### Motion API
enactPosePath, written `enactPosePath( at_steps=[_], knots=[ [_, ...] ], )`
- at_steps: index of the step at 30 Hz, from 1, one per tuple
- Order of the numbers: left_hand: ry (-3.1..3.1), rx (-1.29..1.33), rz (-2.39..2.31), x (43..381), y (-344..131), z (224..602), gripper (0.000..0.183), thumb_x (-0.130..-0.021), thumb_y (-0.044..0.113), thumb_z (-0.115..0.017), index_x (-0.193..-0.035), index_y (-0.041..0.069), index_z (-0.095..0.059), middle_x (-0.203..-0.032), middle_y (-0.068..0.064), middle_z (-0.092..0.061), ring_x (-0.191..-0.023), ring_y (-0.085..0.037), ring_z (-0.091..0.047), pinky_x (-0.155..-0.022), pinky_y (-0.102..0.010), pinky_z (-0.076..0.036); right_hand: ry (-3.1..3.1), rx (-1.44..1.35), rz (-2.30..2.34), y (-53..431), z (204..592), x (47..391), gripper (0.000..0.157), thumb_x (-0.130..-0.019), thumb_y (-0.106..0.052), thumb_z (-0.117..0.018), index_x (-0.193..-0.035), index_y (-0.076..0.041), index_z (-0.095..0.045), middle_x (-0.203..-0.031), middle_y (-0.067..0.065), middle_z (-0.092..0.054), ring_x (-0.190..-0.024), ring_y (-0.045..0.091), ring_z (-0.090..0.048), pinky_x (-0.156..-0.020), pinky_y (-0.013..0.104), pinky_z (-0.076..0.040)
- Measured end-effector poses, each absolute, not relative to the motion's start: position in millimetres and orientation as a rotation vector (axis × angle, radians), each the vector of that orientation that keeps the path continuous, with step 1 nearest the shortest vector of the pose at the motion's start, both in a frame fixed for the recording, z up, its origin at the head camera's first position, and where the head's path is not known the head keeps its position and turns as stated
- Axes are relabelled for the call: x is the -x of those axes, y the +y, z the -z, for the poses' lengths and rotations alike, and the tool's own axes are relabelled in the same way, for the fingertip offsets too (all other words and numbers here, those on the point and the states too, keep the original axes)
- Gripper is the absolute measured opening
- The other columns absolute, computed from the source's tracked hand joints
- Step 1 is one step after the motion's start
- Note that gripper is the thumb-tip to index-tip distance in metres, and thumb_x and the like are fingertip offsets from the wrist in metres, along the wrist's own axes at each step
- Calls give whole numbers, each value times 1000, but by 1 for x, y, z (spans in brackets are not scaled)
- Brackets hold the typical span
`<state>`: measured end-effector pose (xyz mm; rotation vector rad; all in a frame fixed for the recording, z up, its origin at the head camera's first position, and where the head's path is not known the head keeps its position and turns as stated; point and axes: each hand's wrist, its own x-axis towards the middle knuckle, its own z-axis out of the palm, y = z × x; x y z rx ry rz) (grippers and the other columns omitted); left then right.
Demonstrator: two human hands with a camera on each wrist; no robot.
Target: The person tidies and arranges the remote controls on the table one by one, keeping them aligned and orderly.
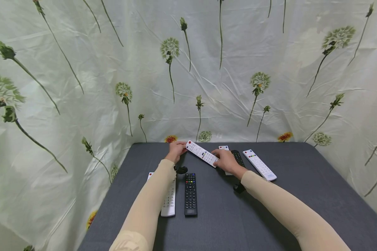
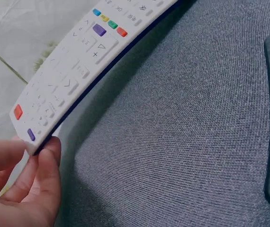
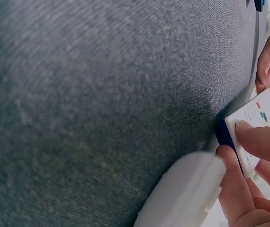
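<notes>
A white remote control (image 1: 202,153) with a red button at its left end is held slanted over the table's far side, and its dark blue underside edge shows in the left wrist view. My left hand (image 1: 176,151) pinches its left end between thumb and fingers. At the other end, my right hand (image 1: 226,161) grips it, thumb on the button face and fingers beneath. Beside the right hand, partly covered by it, lie another white remote (image 1: 223,147) and a black remote (image 1: 237,157). In the right wrist view, a rounded white end (image 3: 182,189) lies close to the fingers.
On the dark grey table (image 1: 220,209), a black remote (image 1: 190,195) lies near the middle, beside a white remote (image 1: 168,204) partly hidden under my left forearm. Farther right lies a white remote (image 1: 259,165). A flower-patterned curtain (image 1: 226,87) hangs behind the table.
</notes>
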<state>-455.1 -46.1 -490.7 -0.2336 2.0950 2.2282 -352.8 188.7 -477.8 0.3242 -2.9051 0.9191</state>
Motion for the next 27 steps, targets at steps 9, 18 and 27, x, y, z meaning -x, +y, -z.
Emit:
enactPosePath(
  at_steps=[9, 18, 27],
  knots=[
    [2005, 190, -2298, 453, -48, 481, 18, -96, -2, -66, -112, -4, -73, -108, -17, -68, -97, -27, -67, -97, -43, -53, -2882, -352, -959, 195, 471, 347, 44, -87, -8, -78, -129, -9, -66, -112, 12, -71, -100, 28, -67, -81, 43, -56],
    [1996, 125, -2298, 448, -51, 468, 19, -96, -3, -65, -113, -7, -73, -109, -19, -69, -100, -31, -68, -99, -46, -51, -2882, -351, -1011, 197, 462, 340, 45, -88, -10, -78, -131, -9, -65, -112, 12, -71, -99, 28, -67, -78, 40, -56],
    [2041, 71, -2233, 441, -49, 464, 21, -96, 1, -66, -116, -5, -72, -112, -20, -68, -110, -38, -65, -99, -46, -51, -2876, -403, -1078, 202, 455, 330, 48, -84, -10, -83, -128, -7, -66, -105, 10, -72, -91, 24, -68, -76, 38, -57]
  ],
)
